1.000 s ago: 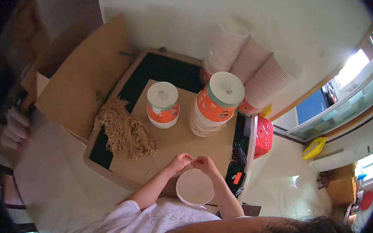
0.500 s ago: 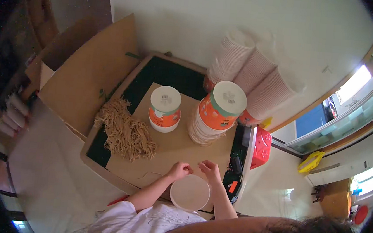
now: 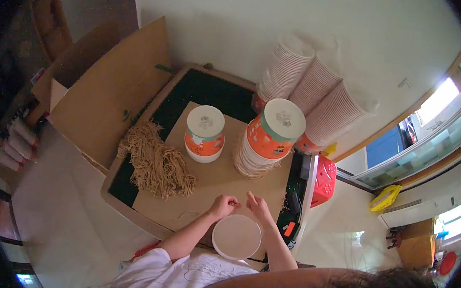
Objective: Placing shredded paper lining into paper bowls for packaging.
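both hands (image 3: 242, 204) pinched just above white cup (image 3: 236, 237).

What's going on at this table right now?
A person sits at a cardboard-covered table, both hands just above a white round lid or cup top at the near edge. The left hand is loosely closed, the right hand has its fingers out; whether either pinches something small is too fine to tell. A pile of tan fibre strands lies to the left. Behind stand an orange paper cup, a tall stack of orange cups, and white cup stacks leaning on the wall.
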{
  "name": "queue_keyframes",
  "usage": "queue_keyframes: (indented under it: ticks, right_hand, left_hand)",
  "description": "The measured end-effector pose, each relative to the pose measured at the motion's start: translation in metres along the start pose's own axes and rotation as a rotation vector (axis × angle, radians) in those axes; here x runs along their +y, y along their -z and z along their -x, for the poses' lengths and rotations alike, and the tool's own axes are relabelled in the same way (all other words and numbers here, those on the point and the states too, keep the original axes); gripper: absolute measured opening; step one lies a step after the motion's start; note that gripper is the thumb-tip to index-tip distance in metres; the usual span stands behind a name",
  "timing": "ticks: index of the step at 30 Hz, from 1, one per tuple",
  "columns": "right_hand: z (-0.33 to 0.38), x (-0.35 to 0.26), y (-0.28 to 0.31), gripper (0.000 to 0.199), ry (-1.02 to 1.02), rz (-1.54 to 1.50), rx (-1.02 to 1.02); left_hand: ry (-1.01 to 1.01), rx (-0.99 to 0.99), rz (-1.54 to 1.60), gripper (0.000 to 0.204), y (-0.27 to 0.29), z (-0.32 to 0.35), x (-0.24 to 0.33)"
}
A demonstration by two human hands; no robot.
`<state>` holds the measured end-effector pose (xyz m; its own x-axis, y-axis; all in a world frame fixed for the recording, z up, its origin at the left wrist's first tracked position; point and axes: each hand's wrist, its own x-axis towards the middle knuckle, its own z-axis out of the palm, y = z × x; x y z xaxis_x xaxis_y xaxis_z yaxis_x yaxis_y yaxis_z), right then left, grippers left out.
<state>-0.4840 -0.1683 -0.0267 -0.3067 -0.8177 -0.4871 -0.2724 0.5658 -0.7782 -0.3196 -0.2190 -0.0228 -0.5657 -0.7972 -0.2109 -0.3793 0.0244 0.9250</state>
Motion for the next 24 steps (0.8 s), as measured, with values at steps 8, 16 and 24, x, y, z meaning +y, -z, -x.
queue_keyframes:
  ticks: [8,16,24]
  right_hand:
    - [-0.002,0.001,-0.002,0.027,0.374,0.015,-0.092]
    - [-0.002,-0.012,-0.007,0.024,0.051,0.151,-0.138]
    - [-0.010,0.011,-0.012,0.015,0.370,0.072,-0.142]
  left_hand:
    - [-0.072,0.066,0.034,0.015,-0.002,-0.002,-0.017]
    - [-0.050,0.082,-0.019,0.017,-0.008,-0.009,-0.035]
    - [-0.098,0.079,0.128,0.017,-0.007,-0.010,-0.032]
